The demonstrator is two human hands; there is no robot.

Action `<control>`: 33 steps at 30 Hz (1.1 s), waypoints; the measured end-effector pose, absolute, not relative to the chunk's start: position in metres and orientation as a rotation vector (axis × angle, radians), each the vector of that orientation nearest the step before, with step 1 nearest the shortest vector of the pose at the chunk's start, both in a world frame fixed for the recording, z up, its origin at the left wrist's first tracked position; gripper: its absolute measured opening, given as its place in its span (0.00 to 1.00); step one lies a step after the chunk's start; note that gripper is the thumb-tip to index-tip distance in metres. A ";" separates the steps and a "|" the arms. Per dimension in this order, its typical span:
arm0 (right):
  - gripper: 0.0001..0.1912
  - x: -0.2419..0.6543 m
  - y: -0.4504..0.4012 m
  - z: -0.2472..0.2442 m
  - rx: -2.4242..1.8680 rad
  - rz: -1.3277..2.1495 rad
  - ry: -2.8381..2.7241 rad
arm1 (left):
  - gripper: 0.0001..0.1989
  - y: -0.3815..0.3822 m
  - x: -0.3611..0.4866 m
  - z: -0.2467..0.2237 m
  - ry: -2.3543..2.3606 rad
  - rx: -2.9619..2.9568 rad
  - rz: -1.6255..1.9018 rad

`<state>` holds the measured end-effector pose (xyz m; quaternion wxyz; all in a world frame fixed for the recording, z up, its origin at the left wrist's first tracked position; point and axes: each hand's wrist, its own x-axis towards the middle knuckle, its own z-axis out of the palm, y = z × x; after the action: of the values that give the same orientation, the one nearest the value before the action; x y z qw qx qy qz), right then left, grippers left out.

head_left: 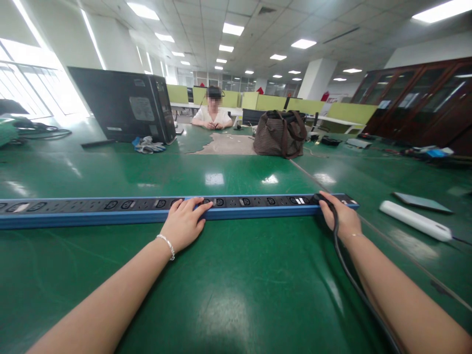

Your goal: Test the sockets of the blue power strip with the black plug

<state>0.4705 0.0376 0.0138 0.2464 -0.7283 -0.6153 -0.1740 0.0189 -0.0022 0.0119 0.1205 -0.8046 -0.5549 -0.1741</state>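
Observation:
A long blue power strip with a black face and several sockets lies across the green table, running out of view at the left. My left hand rests on its middle, fingers spread over the top face and front edge. Near the strip's right end, my right hand pinches the black plug of a power cord against the socket face. Whether the plug is fully seated, I cannot tell. From that hand the black cord hangs down along my right forearm to the bottom edge.
A white bar-shaped device and a flat dark panel lie at the right. Farther back are a black computer case, gloves and a brown bag. Another person sits across the table.

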 end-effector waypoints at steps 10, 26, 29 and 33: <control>0.23 0.461 0.038 0.008 -1.896 -0.457 -1.515 | 0.22 -0.003 0.019 0.012 -1.625 -2.351 -0.532; 0.24 0.462 0.038 0.006 -1.938 -0.438 -1.497 | 0.22 -0.002 0.019 0.011 -1.631 -2.342 -0.541; 0.24 0.462 0.038 0.004 -1.950 -0.445 -1.469 | 0.22 -0.002 0.019 0.011 -1.627 -2.341 -0.528; 0.23 0.459 0.040 0.004 -1.958 -0.414 -1.424 | 0.22 -0.002 0.019 0.012 -1.619 -2.338 -0.525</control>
<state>0.4589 0.0396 0.0038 0.3359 -0.7509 -0.5460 -0.1589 0.0189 -0.0018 0.0116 0.1246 -0.8022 -0.5554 -0.1801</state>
